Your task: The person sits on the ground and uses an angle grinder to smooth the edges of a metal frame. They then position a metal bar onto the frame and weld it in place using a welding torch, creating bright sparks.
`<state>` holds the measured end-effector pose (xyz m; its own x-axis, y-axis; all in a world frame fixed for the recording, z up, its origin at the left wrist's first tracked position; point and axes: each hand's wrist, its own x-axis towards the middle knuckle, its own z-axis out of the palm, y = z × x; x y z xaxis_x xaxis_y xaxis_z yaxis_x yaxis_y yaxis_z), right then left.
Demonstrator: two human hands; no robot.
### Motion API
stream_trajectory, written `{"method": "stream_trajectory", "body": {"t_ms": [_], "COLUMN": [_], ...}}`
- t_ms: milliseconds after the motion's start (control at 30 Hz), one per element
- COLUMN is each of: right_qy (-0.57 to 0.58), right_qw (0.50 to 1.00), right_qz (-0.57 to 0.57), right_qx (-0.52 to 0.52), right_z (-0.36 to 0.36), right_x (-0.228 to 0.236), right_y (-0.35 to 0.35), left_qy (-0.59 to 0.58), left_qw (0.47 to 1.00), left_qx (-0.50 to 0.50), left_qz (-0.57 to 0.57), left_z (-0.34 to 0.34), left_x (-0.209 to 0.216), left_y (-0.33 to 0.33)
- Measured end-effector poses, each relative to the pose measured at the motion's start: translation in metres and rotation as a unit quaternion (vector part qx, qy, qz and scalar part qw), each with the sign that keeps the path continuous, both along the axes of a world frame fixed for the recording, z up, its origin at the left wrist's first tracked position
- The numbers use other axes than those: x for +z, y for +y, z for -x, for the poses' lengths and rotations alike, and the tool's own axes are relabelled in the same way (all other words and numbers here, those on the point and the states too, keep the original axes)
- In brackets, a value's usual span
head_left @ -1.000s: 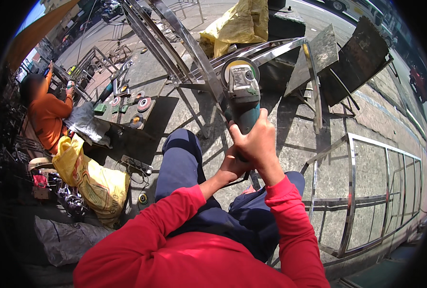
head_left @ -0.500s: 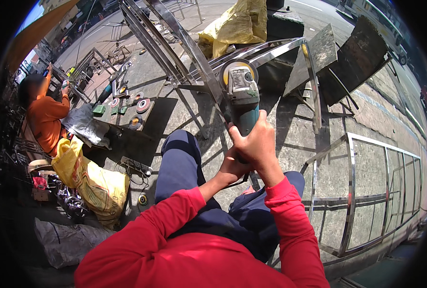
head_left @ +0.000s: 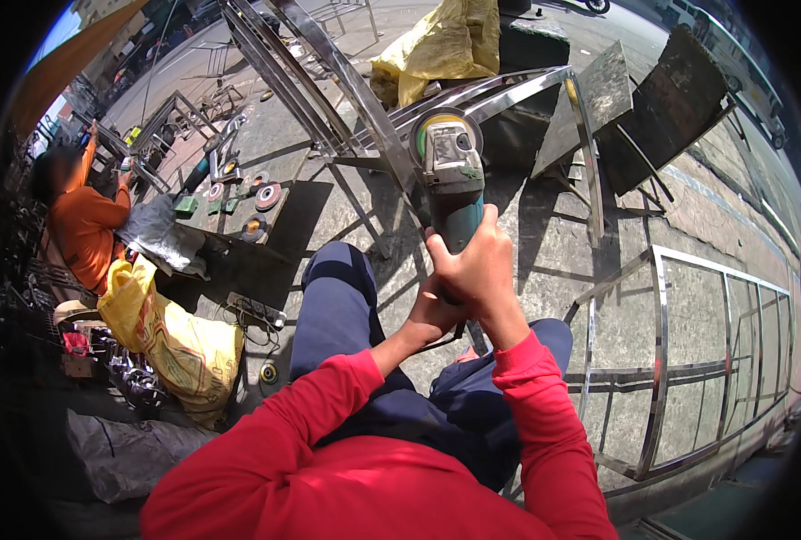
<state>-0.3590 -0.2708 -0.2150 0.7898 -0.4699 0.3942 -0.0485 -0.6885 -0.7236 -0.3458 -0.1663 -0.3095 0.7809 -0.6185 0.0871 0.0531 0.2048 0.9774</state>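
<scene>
Both my hands are wrapped round the teal body of an angle grinder (head_left: 454, 193), held out in front of me. My right hand (head_left: 483, 270) grips it from the right, thumb along the top. Lower down, my left hand (head_left: 432, 315) closes round its rear end, partly hidden by the right. The grinder's yellowish disc (head_left: 425, 126) lies against or very near a shiny metal frame (head_left: 364, 99) of square tubes; whether they touch I cannot tell. A dark cord hangs below my hands.
Another shiny tube frame (head_left: 660, 360) lies at the right. Dark metal plates (head_left: 661, 112) lean at the back right. Left of me are a yellow sack (head_left: 180, 351), a power strip (head_left: 256, 310), several grinding discs (head_left: 267, 196) and a person in orange (head_left: 90, 216).
The grinder and my hands have shifted very slightly left. At the far left, the person in orange has moved a little. Vehicles on the road behind have changed place.
</scene>
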Motion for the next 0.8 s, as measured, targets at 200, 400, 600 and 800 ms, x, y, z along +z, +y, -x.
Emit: {"method": "stream_trajectory", "body": {"t_ms": [200, 400, 600, 800], "right_qy": [-0.012, -0.007, -0.008, -0.017], "right_qw": [1.0, 1.0, 1.0, 0.999], "right_qz": [-0.008, -0.014, -0.023, -0.027], "right_qx": [-0.002, 0.019, 0.012, 0.002], "right_z": [-0.0024, -0.0035, -0.0023, 0.0001], "right_x": [0.0031, 0.004, -0.0003, -0.0018], "right_y": [-0.0016, -0.0025, 0.0001, 0.0014], "left_qy": [0.006, -0.022, -0.033, -0.008], "left_qw": [0.999, 1.0, 0.999, 1.0], "left_qx": [0.009, 0.005, -0.006, -0.015], "left_qz": [0.038, -0.011, -0.04, -0.017], "left_z": [-0.0013, -0.0055, -0.0022, -0.0002], "left_x": [0.0015, 0.0006, 0.0017, 0.0072], "left_y": [-0.0036, -0.0028, 0.0034, 0.0033]}}
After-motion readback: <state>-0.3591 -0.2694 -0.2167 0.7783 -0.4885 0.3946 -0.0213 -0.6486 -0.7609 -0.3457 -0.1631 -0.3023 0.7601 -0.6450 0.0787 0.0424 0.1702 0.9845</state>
